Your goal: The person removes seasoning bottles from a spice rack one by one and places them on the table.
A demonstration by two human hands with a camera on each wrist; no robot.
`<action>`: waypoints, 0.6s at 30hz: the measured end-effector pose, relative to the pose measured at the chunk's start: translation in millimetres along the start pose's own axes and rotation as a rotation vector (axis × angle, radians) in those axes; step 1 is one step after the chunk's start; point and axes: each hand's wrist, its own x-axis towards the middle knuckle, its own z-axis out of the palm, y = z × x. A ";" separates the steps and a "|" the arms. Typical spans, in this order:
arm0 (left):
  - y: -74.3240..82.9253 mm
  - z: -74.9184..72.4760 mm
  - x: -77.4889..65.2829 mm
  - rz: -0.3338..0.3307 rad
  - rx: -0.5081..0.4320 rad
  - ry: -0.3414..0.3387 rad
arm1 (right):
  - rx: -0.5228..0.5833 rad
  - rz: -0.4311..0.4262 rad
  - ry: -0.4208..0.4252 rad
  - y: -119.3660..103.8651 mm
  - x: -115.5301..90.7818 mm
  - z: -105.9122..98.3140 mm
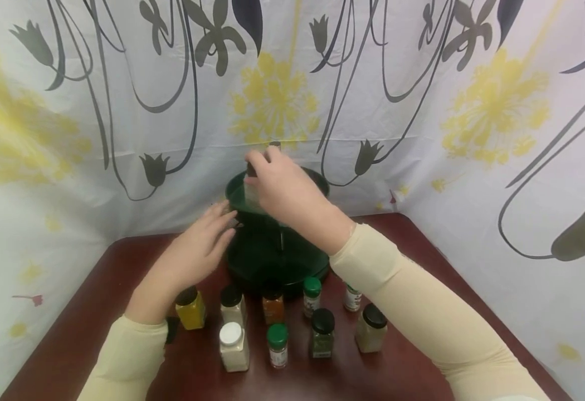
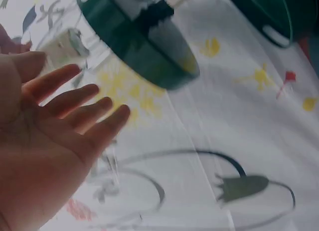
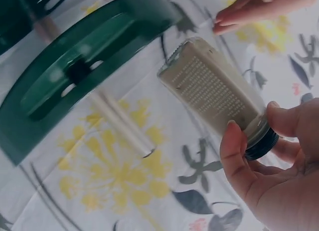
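My right hand grips a glass spice jar by its black-lid end, fingers and thumb around it. Beige powder fills this jar, and small print covers one side. In the head view the hand is over the upper tray of a dark green two-tier stand, hiding part of it. A short post rises from that tray's centre in the right wrist view. Beside the tray's left edge is my left hand, palm turned inward, fingers extended and spread. Nothing is in its grasp in the left wrist view.
Several spice jars stand in front of the stand's lower tray, among them a yellow one, a white-lidded one and a green-lidded one. The dark red table meets a patterned cloth behind and at the sides.
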 end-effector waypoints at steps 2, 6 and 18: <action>-9.0 -5.6 -5.0 -0.036 0.003 0.001 | 0.001 -0.044 0.023 -12.8 -3.6 -1.2; -25.9 -14.1 -13.0 -0.097 -0.022 -0.016 | 0.007 -0.106 -0.018 -43.6 -17.3 2.5; -48.0 -28.5 -35.3 -0.160 -0.099 -0.116 | 0.013 -0.278 -0.271 -123.0 -76.9 67.1</action>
